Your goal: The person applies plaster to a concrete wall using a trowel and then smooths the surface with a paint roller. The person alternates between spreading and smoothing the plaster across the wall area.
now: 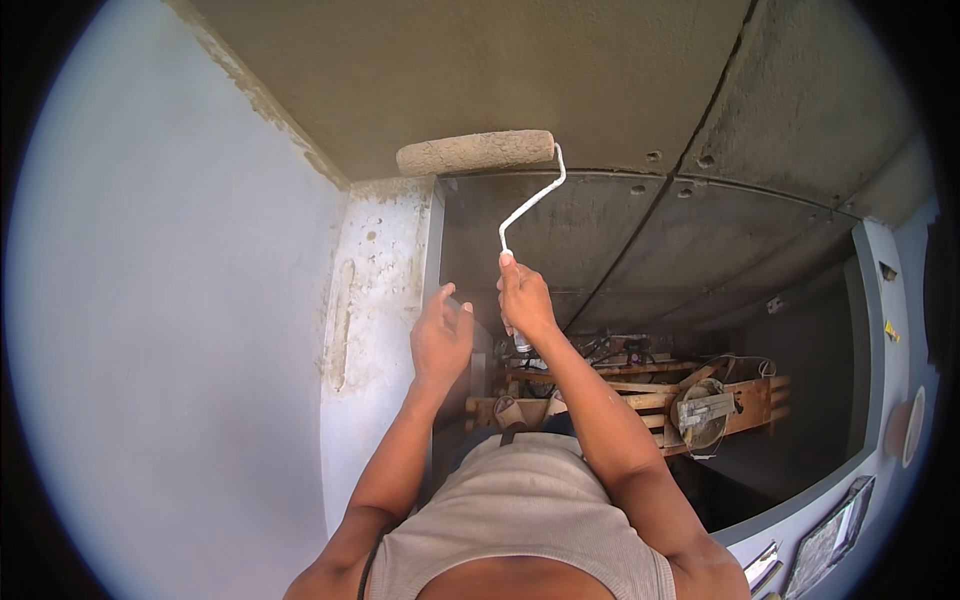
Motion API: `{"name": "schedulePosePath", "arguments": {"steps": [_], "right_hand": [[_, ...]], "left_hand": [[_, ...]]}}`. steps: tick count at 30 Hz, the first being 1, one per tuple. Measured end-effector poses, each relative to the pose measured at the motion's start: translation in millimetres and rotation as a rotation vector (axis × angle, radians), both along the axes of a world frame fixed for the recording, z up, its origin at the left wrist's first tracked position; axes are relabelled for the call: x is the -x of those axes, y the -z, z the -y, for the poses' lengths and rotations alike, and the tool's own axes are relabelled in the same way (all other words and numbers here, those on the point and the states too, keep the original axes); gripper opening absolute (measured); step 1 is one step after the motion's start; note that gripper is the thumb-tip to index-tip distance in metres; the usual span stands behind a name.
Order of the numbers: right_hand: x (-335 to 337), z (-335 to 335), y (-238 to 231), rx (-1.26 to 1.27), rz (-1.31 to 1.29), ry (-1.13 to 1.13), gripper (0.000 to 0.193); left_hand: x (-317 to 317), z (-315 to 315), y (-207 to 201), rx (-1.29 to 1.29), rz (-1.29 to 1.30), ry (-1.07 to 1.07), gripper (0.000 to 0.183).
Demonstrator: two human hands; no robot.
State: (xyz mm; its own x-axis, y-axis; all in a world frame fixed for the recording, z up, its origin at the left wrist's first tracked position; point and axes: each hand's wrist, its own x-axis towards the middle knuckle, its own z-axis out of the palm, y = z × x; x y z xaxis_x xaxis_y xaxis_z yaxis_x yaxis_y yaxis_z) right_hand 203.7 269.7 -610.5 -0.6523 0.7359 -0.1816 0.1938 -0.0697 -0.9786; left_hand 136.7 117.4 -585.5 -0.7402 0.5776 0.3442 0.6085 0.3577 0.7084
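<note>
My right hand (525, 298) is wrapped round the handle of a paint roller (475, 152), thumb along its upper end. A bent white wire frame rises from the grip to the roller's fuzzy, beige-grey sleeve, which is coated with wet-looking material. The sleeve lies crosswise at the lower edge of the brownish-grey coated surface (480, 75); whether it touches cannot be made out. My left hand (442, 335) is raised beside the white pillar face (375, 250), its fingers apart and nothing in it.
A smooth pale wall (170, 300) fills the left. Below stands a wooden scaffold (650, 388) with a bucket (700, 415) carrying a flat tool across it. Grey panels with dark seams (640, 225) lie beyond; a white-framed opening edge (880, 320) is at right.
</note>
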Motion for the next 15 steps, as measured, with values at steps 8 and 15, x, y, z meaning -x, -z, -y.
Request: {"name": "schedulePosePath", "arguments": {"steps": [8, 15], "right_hand": [[-28.4, 20.8, 13.9, 0.405, 0.072, -0.012, 0.065], [-59.9, 20.9, 27.6, 0.274, -0.018, 0.193, 0.063]], "left_hand": [[-0.1, 16.3, -4.9, -0.032, 0.051, -0.005, 0.036], [18.1, 9.1, -11.8, -0.131, 0.171, -0.017, 0.036]]}}
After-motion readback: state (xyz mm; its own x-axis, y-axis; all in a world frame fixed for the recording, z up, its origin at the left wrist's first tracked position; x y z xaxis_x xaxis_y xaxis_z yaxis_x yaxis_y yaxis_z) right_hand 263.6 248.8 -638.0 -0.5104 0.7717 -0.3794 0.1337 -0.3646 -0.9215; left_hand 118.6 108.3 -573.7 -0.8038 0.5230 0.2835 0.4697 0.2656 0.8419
